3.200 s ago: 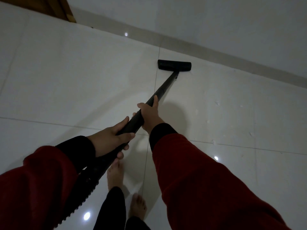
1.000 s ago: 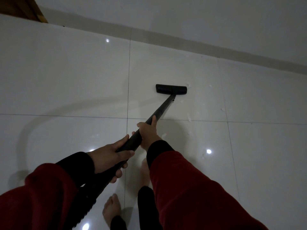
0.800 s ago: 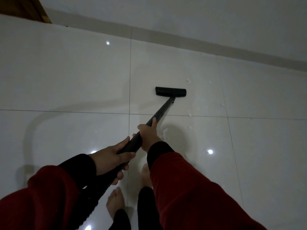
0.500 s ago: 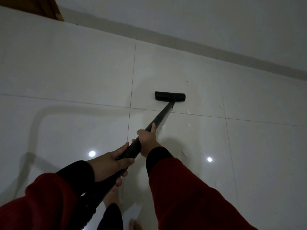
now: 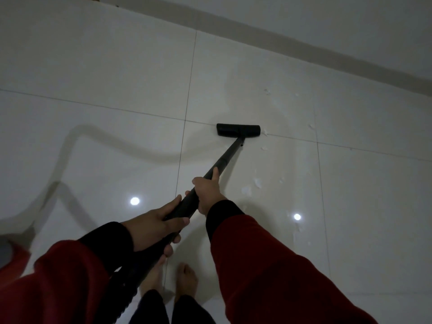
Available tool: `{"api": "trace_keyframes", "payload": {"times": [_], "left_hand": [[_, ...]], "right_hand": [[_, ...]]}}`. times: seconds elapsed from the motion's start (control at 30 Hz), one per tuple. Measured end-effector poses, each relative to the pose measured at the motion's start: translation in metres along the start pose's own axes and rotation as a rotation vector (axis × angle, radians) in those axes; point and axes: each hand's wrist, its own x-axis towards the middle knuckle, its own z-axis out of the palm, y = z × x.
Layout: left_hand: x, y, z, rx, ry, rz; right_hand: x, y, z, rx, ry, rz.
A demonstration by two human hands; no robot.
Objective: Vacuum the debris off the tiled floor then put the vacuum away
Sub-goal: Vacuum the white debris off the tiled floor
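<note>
Both of your hands are gripping the black vacuum wand [image 5: 230,155] — your left hand [image 5: 152,226] is wrapping the lower end near the ribbed hose [image 5: 126,288], your right hand [image 5: 208,195] is curling around it higher up, thumb lying along the tube. Its floor head [image 5: 238,130] is sitting flat on the glossy tiled floor [image 5: 117,90], straddling a grout line. White debris [image 5: 257,183] is lying scattered to the head's right — some just beside it. Your bare feet [image 5: 185,280] are showing below.

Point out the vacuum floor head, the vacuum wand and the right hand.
vacuum floor head [image 5: 238,130]: head view, middle of its black top face.
vacuum wand [image 5: 228,155]: head view, bare tube between floor head and hands.
right hand [image 5: 208,193]: head view, back of the hand gripping the wand.
</note>
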Motion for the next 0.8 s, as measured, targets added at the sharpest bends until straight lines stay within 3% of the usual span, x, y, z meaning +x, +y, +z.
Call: {"api": "trace_keyframes", "payload": {"times": [0.5, 0.8], "left_hand": [[-0.057, -0.100, 0.011, 0.005, -0.044, -0.012], [-0.077, -0.161, 0.019, 0.051, -0.050, -0.025]], "right_hand": [[-0.055, 0.104, -0.015, -0.039, -0.014, -0.077], [-0.079, 0.168, -0.022, 0.069, 0.057, 0.007]]}}
